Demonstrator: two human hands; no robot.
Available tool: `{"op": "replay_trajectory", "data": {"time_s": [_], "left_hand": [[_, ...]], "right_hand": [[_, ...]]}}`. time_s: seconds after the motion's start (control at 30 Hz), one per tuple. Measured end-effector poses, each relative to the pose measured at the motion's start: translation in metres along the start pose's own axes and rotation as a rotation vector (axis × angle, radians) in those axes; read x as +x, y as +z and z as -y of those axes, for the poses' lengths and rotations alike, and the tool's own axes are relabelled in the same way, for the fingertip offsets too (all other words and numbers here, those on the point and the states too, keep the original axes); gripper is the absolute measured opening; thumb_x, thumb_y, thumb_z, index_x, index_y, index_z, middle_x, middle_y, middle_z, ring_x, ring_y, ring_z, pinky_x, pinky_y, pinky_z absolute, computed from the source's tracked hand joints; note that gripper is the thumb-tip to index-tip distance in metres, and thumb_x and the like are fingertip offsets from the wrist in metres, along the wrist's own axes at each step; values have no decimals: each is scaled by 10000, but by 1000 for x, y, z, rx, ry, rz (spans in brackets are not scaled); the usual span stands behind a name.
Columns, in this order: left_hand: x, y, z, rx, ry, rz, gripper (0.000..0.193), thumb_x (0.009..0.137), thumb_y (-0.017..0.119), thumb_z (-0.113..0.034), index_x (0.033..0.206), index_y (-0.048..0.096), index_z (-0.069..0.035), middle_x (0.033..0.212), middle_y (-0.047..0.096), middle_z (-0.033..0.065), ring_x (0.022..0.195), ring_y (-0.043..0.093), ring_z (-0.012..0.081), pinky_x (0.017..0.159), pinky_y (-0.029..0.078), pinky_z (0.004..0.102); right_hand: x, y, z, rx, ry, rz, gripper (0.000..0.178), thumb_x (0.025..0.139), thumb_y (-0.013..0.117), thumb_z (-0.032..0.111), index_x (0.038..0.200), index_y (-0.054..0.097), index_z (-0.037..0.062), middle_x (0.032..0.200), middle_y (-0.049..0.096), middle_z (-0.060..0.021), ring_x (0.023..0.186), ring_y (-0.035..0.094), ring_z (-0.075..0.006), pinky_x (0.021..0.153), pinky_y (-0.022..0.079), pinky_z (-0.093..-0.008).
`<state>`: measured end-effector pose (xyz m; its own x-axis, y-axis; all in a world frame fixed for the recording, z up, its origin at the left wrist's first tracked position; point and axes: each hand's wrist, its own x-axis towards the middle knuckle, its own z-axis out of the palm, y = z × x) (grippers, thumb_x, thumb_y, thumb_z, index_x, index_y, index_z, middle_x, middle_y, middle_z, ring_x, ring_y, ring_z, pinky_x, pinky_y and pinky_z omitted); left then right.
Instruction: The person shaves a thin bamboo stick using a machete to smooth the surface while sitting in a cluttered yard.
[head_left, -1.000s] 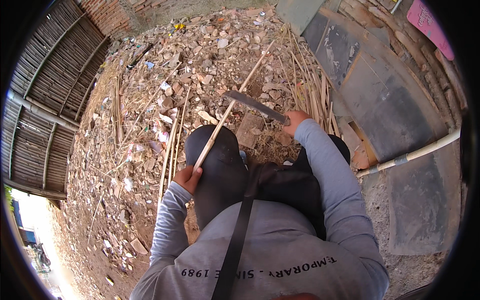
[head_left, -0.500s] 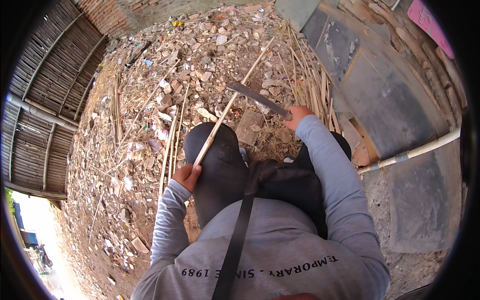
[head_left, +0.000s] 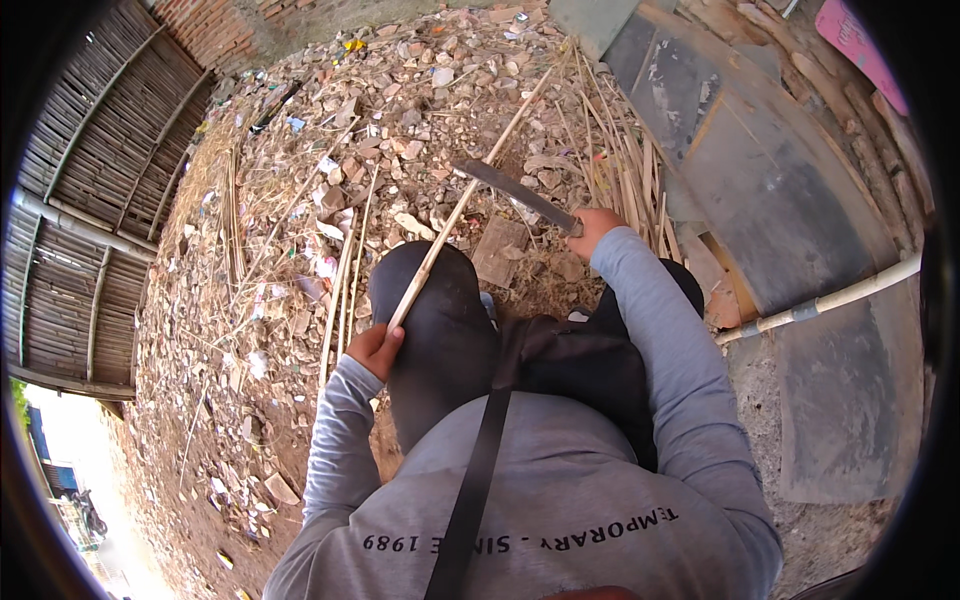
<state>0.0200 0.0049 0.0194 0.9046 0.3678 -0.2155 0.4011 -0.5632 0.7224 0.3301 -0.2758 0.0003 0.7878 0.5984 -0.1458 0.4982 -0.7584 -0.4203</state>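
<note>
A long pale bamboo strip [head_left: 450, 220] slants up and away to the right across my left knee. My left hand [head_left: 376, 350] is closed round its near end, beside my thigh. My right hand [head_left: 597, 234] grips a machete [head_left: 520, 197] by its handle, which the fingers mostly hide. The dark blade points left and lies across the strip past the knee, seemingly touching it. A flat broken slab [head_left: 499, 252] rests on the ground below the blade.
Rubble and litter [head_left: 400, 130] cover the ground. Several loose bamboo strips [head_left: 340, 290] lie left of my knee, and a bundle of strips [head_left: 625, 170] lies to the right. Dark boards [head_left: 760, 200] and a bamboo pole [head_left: 820, 302] are at right. A slatted bamboo wall [head_left: 90, 140] stands left.
Both hands hold nearly the same places. The machete and the strip have shifted only very slightly.
</note>
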Motion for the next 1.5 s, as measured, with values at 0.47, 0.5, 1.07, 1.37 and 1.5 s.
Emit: {"op": "replay_trajectory", "data": {"time_s": [0.47,0.5,1.07,1.37,1.5], "left_hand": [[2,4,9,-77,30,-29,413,938,497,-380,822,577,8,626,509,86,616,477,153,587,398,310],[3,5,10,-76,34,-31,412,938,498,-378,823,578,9,626,511,84,618,479,152,589,400,311],[2,6,11,-85,20,-38,399,932,517,-367,779,569,-2,604,498,60,597,454,126,567,393,297],[4,6,20,-71,17,-6,383,955,486,-357,811,570,-12,627,472,-21,600,429,71,538,365,249],[3,7,16,-118,14,-25,383,942,513,-360,799,576,-10,624,474,-9,609,431,78,548,372,256]], "right_hand": [[-9,-2,11,-40,-85,101,326,707,672,317,963,640,118,867,651,-146,863,619,-333,785,491,-419],[-9,-1,9,-36,-98,76,328,707,673,319,963,640,117,873,651,-145,867,618,-331,788,491,-419],[-14,-1,13,-40,-132,47,341,706,665,322,975,639,113,899,655,-150,877,619,-337,794,493,-422],[-13,-3,15,-41,-108,84,366,704,663,313,998,635,97,902,650,-172,885,616,-348,814,489,-419],[-13,-3,14,-44,-115,78,361,700,663,311,983,637,89,894,649,-175,880,618,-346,812,492,-419]]}}
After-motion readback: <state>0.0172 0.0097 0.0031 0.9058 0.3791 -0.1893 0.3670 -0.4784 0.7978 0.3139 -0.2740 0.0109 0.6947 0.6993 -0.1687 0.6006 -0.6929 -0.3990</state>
